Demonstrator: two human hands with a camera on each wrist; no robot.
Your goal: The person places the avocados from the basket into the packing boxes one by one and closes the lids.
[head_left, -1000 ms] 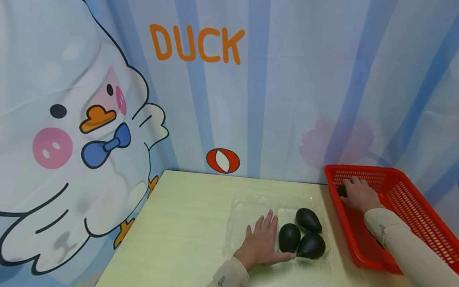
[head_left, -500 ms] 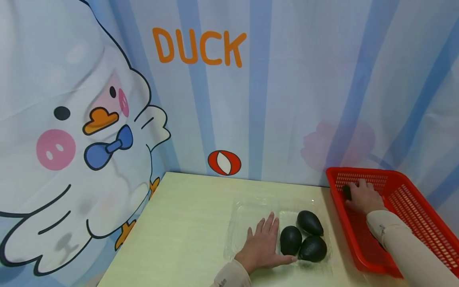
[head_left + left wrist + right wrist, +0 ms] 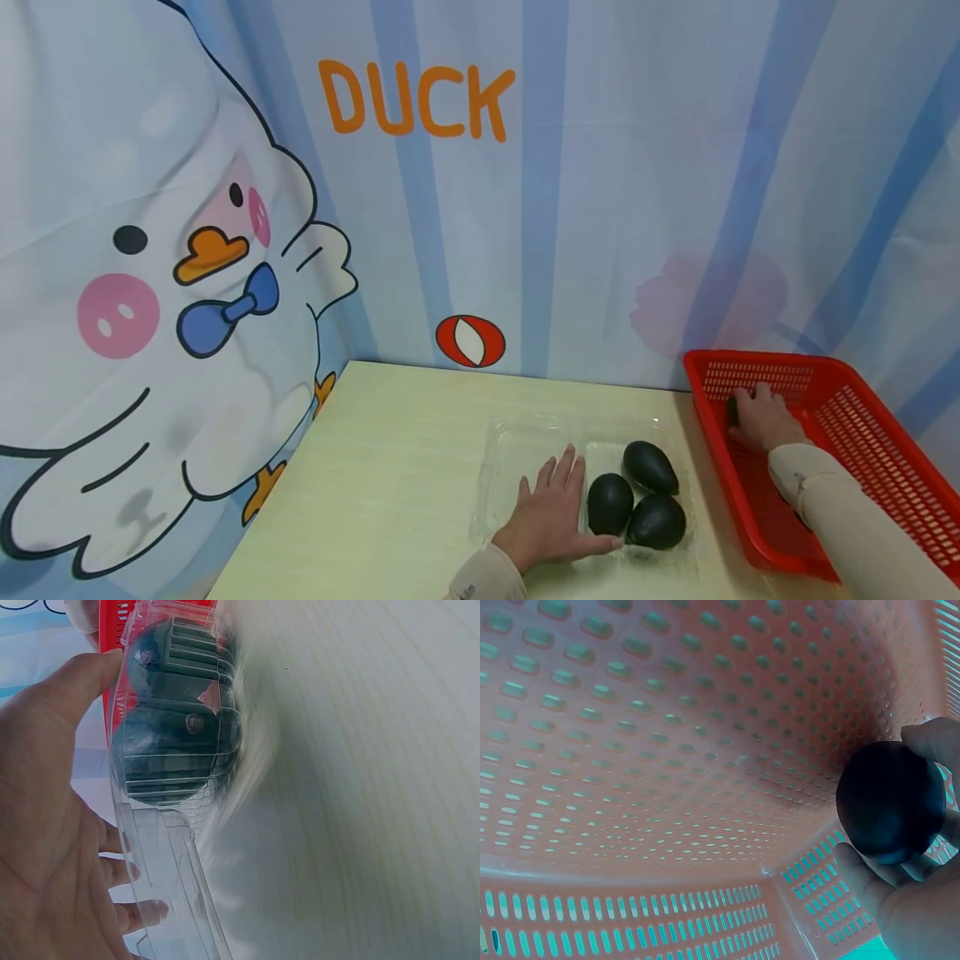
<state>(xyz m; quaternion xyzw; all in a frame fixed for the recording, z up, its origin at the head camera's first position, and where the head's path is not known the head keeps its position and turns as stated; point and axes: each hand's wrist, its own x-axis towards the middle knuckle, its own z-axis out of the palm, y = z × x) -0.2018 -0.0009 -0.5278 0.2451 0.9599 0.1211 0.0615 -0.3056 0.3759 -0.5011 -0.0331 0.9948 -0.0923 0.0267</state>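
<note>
My left hand lies with its fingers spread out straight over the middle of a clear plastic clamshell box, thumb at the near edge. Three dark avocados sit together in the box's right half: one at the back, one at the left, one at the front right. Inside the red basket, my right hand grips another avocado between thumb and fingers, near the far left corner. In the head view that hand covers most of it.
The perforated basket stands right of the box on the pale wooden table. A dark sliver shows in it beside my right sleeve. Behind the table hangs a striped blue curtain with a duck print.
My right hand, gripping the avocado, has shifted slightly right within the basket, away from its left wall. The left hand keeps its place on the box.
</note>
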